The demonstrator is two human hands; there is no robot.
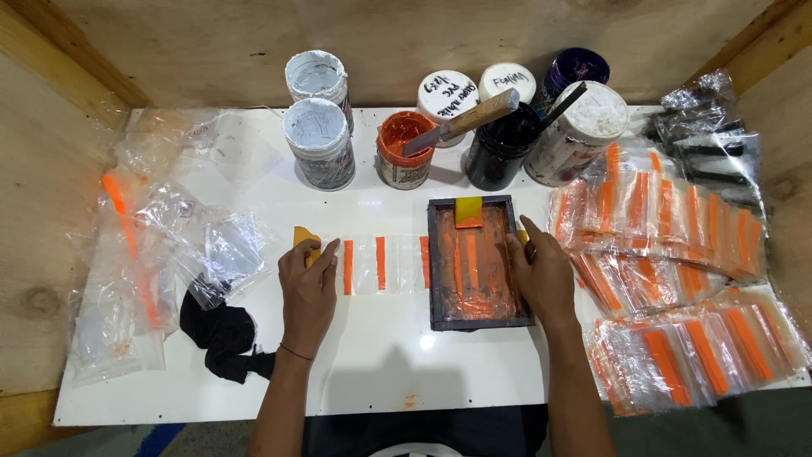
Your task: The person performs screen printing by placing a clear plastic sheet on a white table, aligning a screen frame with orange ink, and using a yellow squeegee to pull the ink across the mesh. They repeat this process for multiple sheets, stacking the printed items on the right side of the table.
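The printing frame is lying at the centre of the table, with the strip of clear bags extending from it toward 9 o'clock. The ink jars are standing in a row at 12 o'clock. Printed bags are stacking at 3 o'clock, and the cloth is lying at 8 o'clock.

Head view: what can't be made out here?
- Strip of clear bags: its right end lies under the dark screen frame.
- Left hand: its palm covers part of the yellow card.
- Right hand: hides the frame's right edge.
- Black pot: contents too dark to tell.
- Bag piles: cut by the right edge.
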